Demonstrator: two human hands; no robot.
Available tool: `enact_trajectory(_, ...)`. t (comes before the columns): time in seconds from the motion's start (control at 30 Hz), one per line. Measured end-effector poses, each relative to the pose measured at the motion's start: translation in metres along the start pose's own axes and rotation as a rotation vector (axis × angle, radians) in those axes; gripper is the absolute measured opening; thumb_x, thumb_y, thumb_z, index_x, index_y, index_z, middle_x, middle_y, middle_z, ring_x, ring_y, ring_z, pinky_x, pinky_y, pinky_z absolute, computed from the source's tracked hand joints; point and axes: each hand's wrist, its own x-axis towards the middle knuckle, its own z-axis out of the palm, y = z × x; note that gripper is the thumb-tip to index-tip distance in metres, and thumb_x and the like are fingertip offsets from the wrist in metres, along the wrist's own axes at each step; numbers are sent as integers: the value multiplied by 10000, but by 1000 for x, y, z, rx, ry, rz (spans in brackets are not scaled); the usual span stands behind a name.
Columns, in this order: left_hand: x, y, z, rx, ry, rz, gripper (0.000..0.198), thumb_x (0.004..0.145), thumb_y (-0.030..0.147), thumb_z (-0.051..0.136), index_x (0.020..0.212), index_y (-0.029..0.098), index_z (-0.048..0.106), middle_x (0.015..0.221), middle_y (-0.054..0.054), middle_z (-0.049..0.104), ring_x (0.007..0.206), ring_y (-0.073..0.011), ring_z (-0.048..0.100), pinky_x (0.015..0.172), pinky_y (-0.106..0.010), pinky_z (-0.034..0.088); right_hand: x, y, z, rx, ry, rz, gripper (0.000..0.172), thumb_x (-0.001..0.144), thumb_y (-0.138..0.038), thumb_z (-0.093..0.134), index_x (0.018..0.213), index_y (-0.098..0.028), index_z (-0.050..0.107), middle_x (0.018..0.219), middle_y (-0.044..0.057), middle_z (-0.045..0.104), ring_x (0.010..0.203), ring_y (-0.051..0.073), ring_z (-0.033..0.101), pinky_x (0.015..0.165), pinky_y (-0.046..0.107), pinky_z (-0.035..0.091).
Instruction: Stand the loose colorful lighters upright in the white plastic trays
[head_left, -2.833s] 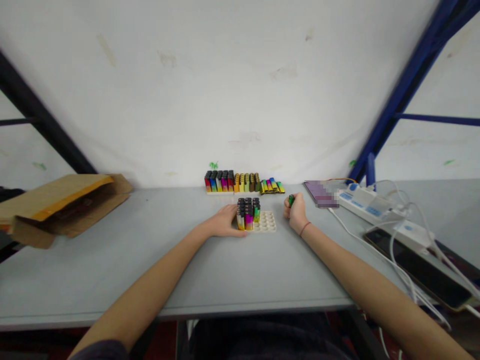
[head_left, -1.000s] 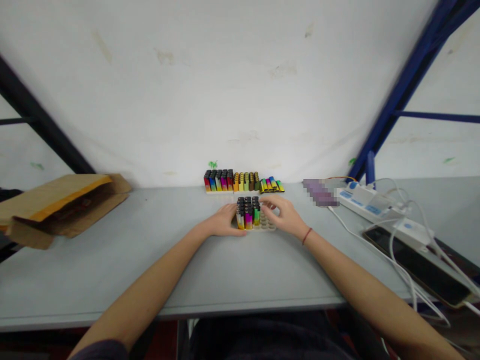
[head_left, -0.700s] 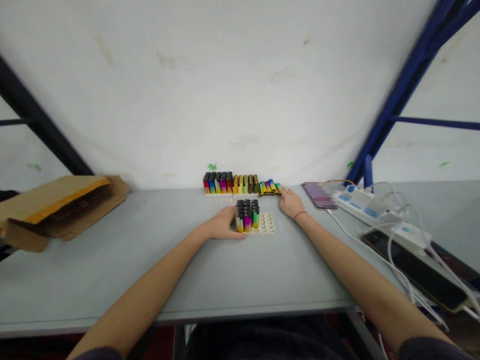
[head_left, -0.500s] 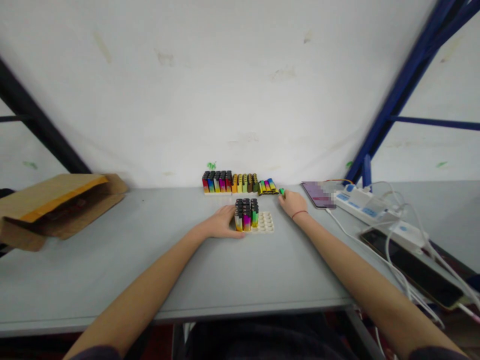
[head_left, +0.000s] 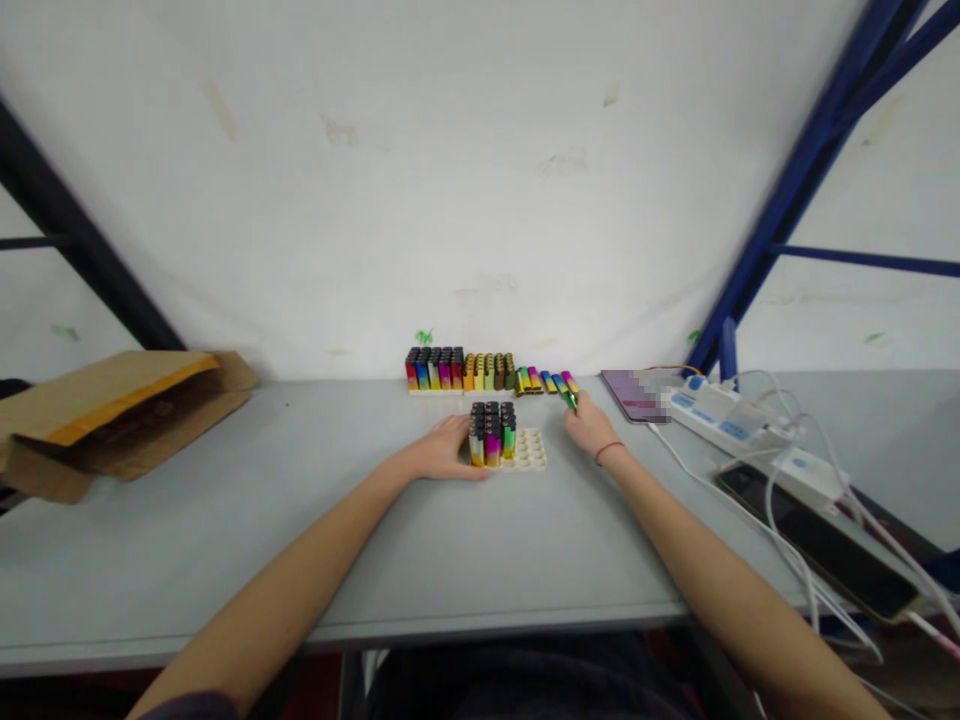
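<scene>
A white tray with round holes stands on the table, several upright lighters with black tops filling its left part. My left hand grips the tray's left end, thumb along the front edge and fingers behind. To the right of the tray, my right hand is closed on a green lighter, held tilted above the table. Just beyond it lie several colourful lighters on their sides. The right fingertips are partly hidden.
By the wall stand a full block of black-topped lighters and a group of yellow to brown ones. A paper bag lies at left. At right are a tablet-like device, a power strip, a phone and loose white cables.
My right hand has drawn back toward me with the green lighter, uncovering the loose lighters behind it. The left hand stays on the tray.
</scene>
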Motion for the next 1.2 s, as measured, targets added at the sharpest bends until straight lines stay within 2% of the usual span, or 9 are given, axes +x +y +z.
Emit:
enact_trajectory(0.17,0,1,-1,-7,2,-5,920,673,661,691,1353,93,443,1350,-179,510,1231,-379,484,1074,-460,360,0,-5,6,685,-6,-151,208,832,-348,453,1001,-229,472,570,-62,459,509,148,474,521,244,367)
enact_trajectory(0.27,0,0,0,-15,-1,-13,931,668,660,694,1353,83,440,1350,-190,509,1245,-386,472,1079,-464,353,3,-7,13,969,-108,-141,266,774,-473,532,839,-219,483,560,-73,401,458,100,377,443,212,285)
enact_trajectory(0.37,0,1,0,-12,-3,-19,929,669,668,690,1358,99,435,1368,-184,498,1273,-379,448,1098,-464,328,5,-11,15,1164,-243,-9,436,756,-636,504,724,-202,485,545,-60,403,429,79,337,406,210,245)
enact_trajectory(0.47,0,2,0,1,-11,-28,929,671,675,683,1355,96,437,1365,-183,497,1271,-378,450,1093,-455,338,4,-15,13,1305,-340,71,511,738,-713,474,668,-209,435,533,-52,432,413,75,339,390,209,248)
enact_trajectory(0.7,0,3,-1,10,0,-27,921,671,681,680,1344,98,448,1333,-178,521,1219,-379,495,1063,-451,374,-3,-20,6,1424,-552,113,415,775,-631,411,693,-225,402,461,-87,317,380,87,269,378,201,214)
enact_trajectory(0.83,0,2,0,9,-5,-33,933,667,683,682,1351,96,443,1340,-181,517,1234,-382,482,1074,-455,361,-5,-21,5,1397,-557,99,331,770,-530,405,660,-220,372,492,-79,319,399,79,241,379,189,142)
enact_trajectory(1.0,0,1,1,9,3,-34,927,665,675,695,1366,126,437,1333,-157,530,1246,-378,473,1075,-451,359,-9,-23,5,1391,-618,63,334,751,-539,394,651,-225,344,515,-59,381,422,87,314,385,191,209)
enact_trajectory(1.1,0,1,1,-1,8,-24,947,665,677,694,1364,93,435,1348,-178,513,1239,-384,478,1082,-456,351,-11,-22,8,1348,-548,-3,310,739,-516,481,680,-223,398,486,-74,374,413,87,337,388,197,259)
enact_trajectory(1.2,0,0,2,-8,12,-12,952,671,669,693,1382,100,415,1370,-176,495,1241,-375,479,1087,-450,343,-14,-21,12,1269,-396,-122,307,740,-480,566,690,-218,415,506,-75,408,424,85,367,382,201,287)
